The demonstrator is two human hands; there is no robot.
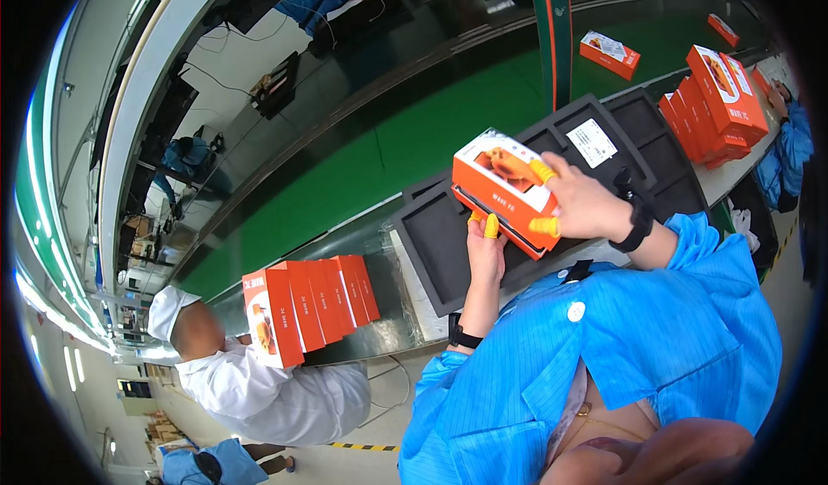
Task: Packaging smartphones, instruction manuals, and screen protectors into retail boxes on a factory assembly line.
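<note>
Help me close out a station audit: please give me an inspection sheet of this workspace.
Surface: green belt beside a metal bench.
Job's things: orange box held above overlapping black trays; row of boxes at left, stack of boxes at right.
Clutter: two loose boxes on the belt.
Hands: left hand and right hand both hold the orange box; yellow covers on some fingers.
Cables: pale cord below the bench.
Surroundings: person in white at left; person in blue at right.

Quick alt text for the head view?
The left hand and right hand, in yellow finger cots, hold an orange-and-white box over black trays. Similar boxes stand in a row at left, beside a green conveyor belt.
</note>
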